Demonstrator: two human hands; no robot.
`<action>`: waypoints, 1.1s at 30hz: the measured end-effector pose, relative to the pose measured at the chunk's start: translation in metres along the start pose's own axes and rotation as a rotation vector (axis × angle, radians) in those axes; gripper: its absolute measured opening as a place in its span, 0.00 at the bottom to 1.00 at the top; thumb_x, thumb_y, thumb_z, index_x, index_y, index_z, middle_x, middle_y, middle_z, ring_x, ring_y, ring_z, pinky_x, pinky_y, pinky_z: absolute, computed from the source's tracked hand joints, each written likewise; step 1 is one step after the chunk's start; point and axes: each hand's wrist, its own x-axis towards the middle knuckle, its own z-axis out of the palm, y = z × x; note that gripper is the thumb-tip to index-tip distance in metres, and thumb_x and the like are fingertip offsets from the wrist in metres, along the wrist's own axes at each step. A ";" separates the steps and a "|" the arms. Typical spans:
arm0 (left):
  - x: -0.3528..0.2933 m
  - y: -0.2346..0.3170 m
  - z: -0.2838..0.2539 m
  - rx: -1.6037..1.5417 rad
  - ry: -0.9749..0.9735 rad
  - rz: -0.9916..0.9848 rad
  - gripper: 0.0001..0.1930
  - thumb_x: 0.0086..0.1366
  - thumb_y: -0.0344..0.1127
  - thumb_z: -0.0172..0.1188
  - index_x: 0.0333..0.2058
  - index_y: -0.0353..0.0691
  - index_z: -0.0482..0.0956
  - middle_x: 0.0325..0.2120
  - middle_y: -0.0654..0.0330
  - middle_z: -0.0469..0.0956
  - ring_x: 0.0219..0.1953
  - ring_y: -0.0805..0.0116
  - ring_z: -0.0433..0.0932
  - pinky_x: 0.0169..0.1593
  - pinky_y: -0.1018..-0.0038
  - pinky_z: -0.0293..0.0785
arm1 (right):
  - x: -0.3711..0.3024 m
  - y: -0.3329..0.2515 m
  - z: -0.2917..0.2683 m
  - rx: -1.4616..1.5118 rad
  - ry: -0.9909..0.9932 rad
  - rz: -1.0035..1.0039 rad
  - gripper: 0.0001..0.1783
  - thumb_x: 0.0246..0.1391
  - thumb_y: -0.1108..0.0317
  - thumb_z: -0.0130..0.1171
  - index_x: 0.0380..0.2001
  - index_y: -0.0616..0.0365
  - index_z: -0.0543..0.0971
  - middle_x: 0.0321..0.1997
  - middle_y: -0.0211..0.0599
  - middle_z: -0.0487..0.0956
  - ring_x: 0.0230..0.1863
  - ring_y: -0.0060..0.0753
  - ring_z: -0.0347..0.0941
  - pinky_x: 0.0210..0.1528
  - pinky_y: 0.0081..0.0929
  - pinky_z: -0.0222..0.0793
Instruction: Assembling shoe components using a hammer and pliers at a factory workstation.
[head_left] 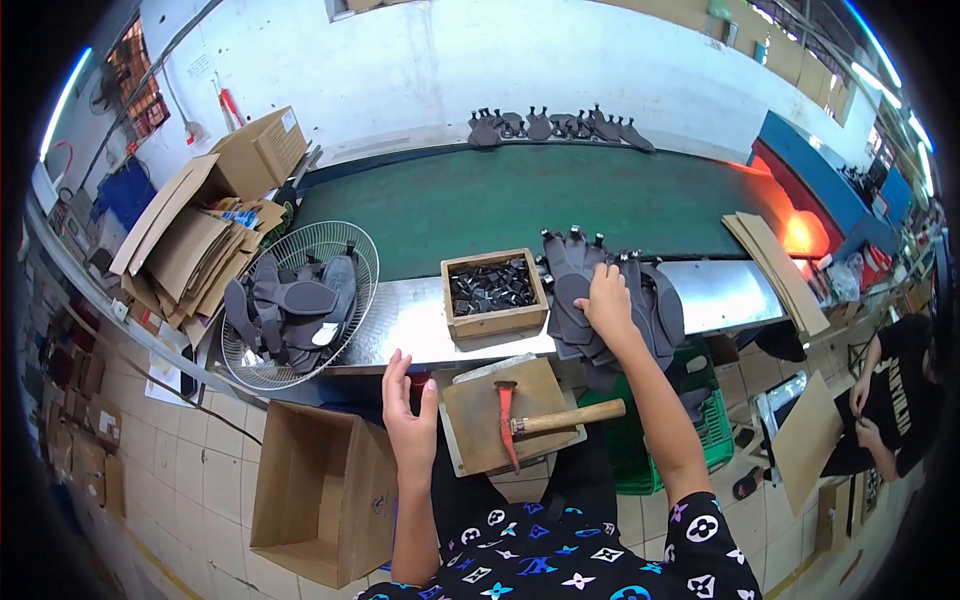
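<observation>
My right hand [608, 306] rests at a pile of dark grey flat shoe-like pieces [660, 308], its thumb and fingers bent around one grey piece [571, 268] on top. Black tabs stick up from the far ends of these pieces. My left hand [410, 425] is raised in the air with fingers and thumb apart, holding nothing. Between my forearms, a hammer [565, 417] with a red head and wooden handle lies on a brown board [465, 425]. Just beyond it stands a wooden box [500, 324] of small black parts [492, 287].
A wire basket [372, 270] with more grey pieces stands left on the metal ledge [405, 320]. Beyond runs a green conveyor belt [430, 215], with grey pieces [540, 125] along its far side. An open cardboard box [310, 490] and green crate [715, 420] stand below. A co-worker [890, 400] sits right.
</observation>
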 end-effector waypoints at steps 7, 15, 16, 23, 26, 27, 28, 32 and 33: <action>-0.009 -0.015 0.004 -0.047 -0.048 -0.049 0.19 0.67 0.25 0.57 0.56 0.33 0.72 0.65 0.50 0.64 0.67 0.59 0.65 0.68 0.64 0.61 | 0.020 0.017 -0.001 0.168 -0.044 0.070 0.29 0.45 0.62 0.75 0.42 0.64 0.70 0.47 0.53 0.72 0.45 0.60 0.76 0.47 0.48 0.75; -0.015 -0.014 0.024 -0.190 -0.122 -0.124 0.23 0.68 0.26 0.55 0.61 0.32 0.67 0.66 0.48 0.63 0.68 0.58 0.63 0.70 0.65 0.57 | 0.026 0.013 -0.006 0.052 -0.251 0.081 0.25 0.46 0.55 0.74 0.35 0.66 0.77 0.38 0.53 0.79 0.42 0.54 0.81 0.42 0.41 0.77; -0.016 -0.012 0.026 -0.283 -0.112 -0.159 0.25 0.69 0.26 0.54 0.64 0.32 0.64 0.67 0.47 0.61 0.69 0.57 0.62 0.71 0.65 0.55 | 0.034 0.018 -0.012 0.190 -0.308 0.138 0.22 0.49 0.56 0.72 0.31 0.66 0.79 0.33 0.51 0.81 0.41 0.52 0.81 0.40 0.39 0.77; -0.012 -0.014 0.021 -0.579 -0.236 -0.331 0.30 0.73 0.41 0.51 0.68 0.32 0.57 0.68 0.46 0.59 0.71 0.54 0.59 0.72 0.61 0.53 | -0.034 -0.074 -0.095 1.207 -0.419 0.093 0.11 0.66 0.61 0.58 0.35 0.59 0.77 0.30 0.20 0.74 0.33 0.10 0.67 0.36 0.17 0.66; -0.008 -0.011 0.017 -1.110 -0.119 -0.270 0.32 0.73 0.49 0.51 0.68 0.39 0.57 0.65 0.48 0.64 0.64 0.53 0.67 0.64 0.57 0.67 | -0.084 -0.102 -0.127 1.197 -1.023 -0.087 0.14 0.64 0.60 0.59 0.42 0.60 0.79 0.37 0.32 0.79 0.39 0.21 0.77 0.40 0.25 0.73; -0.010 0.009 0.017 -1.001 0.055 -0.236 0.30 0.73 0.46 0.54 0.68 0.42 0.57 0.64 0.49 0.66 0.59 0.53 0.73 0.59 0.55 0.74 | -0.100 -0.097 -0.111 1.127 -0.747 -0.594 0.17 0.62 0.57 0.61 0.46 0.58 0.78 0.41 0.37 0.79 0.42 0.26 0.78 0.42 0.27 0.73; -0.014 0.015 0.009 -0.993 0.105 -0.167 0.28 0.73 0.42 0.53 0.66 0.40 0.58 0.62 0.48 0.69 0.56 0.53 0.76 0.56 0.57 0.76 | -0.107 -0.094 -0.113 1.040 -0.783 -0.555 0.22 0.60 0.53 0.62 0.49 0.58 0.76 0.45 0.39 0.78 0.43 0.31 0.78 0.43 0.30 0.73; -0.024 0.044 -0.020 -0.796 0.067 -0.177 0.22 0.74 0.32 0.50 0.63 0.34 0.60 0.54 0.43 0.75 0.48 0.57 0.81 0.53 0.63 0.80 | -0.128 -0.032 -0.066 0.191 -0.495 -0.634 0.40 0.49 0.35 0.63 0.55 0.55 0.72 0.56 0.44 0.73 0.43 0.48 0.78 0.42 0.42 0.73; -0.027 0.043 -0.021 -0.786 0.071 -0.179 0.22 0.74 0.32 0.50 0.63 0.34 0.60 0.54 0.43 0.75 0.48 0.57 0.81 0.53 0.63 0.80 | -0.130 -0.031 -0.080 0.182 -0.584 -0.510 0.39 0.47 0.36 0.65 0.50 0.57 0.72 0.44 0.44 0.78 0.38 0.50 0.79 0.39 0.41 0.75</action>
